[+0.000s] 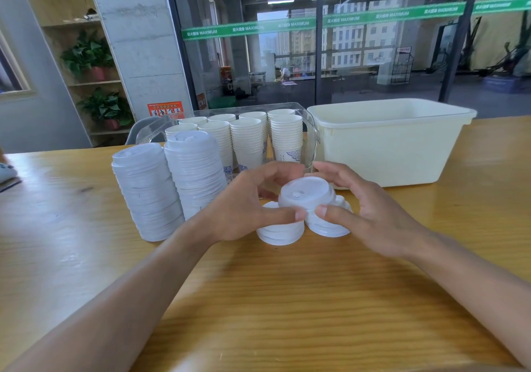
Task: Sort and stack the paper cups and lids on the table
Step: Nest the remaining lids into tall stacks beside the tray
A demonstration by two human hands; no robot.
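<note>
Most of it looks done: cups [253,138] stacked, two tall lid stacks [172,184] up. We grip one lid [306,194] between left hand [244,207] and right hand [370,213]; two short piles [280,232] remain on the desk [287,299].

Both hands [247,207] [370,213], fingers curled inward.

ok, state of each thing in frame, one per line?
left hand: gripping lid
right hand: gripping same lid
white plastic lid: held above two short lid piles
two tall white lid stacks: upright
paper cup stacks: nested in clear bin
cream plastic tub: open
</note>
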